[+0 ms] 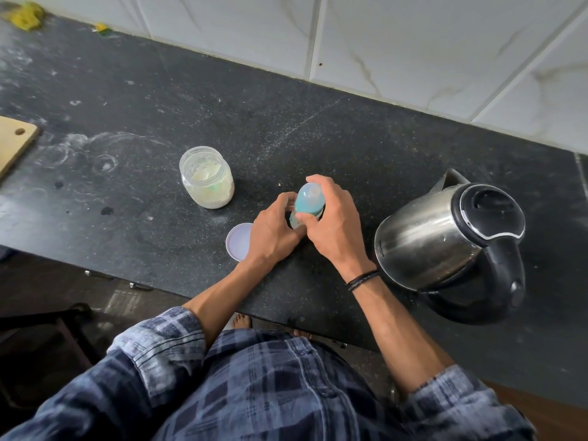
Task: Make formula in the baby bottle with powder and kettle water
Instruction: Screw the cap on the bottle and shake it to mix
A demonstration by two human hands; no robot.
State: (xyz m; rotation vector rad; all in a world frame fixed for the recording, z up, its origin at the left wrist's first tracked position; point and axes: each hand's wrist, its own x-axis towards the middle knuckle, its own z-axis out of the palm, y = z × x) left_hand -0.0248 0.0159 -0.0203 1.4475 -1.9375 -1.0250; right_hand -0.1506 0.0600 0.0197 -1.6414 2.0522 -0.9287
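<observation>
From my seat at the remote feed, I see the baby bottle (310, 202) standing upright on the worktop (286, 106), near its front edge, between the powder jar (206, 178) and the kettle (445, 237). The left hand (273, 232) wraps the lower body of the bottle. The right hand (334, 224) curls round the teal collar, with the teat and cap on top.

The jar is already open, and its lid (238, 243) lies flat just beside the left hand at the front edge. The kettle sits well to the right with its lid down, untouched.

The hands hide the bottle's body, so I cannot tell whether powder or water is inside. I judge this to be a twist of the top. If it is coming off, scooping, pouring and shaking all remain; if it is going on, only shaking is left.
</observation>
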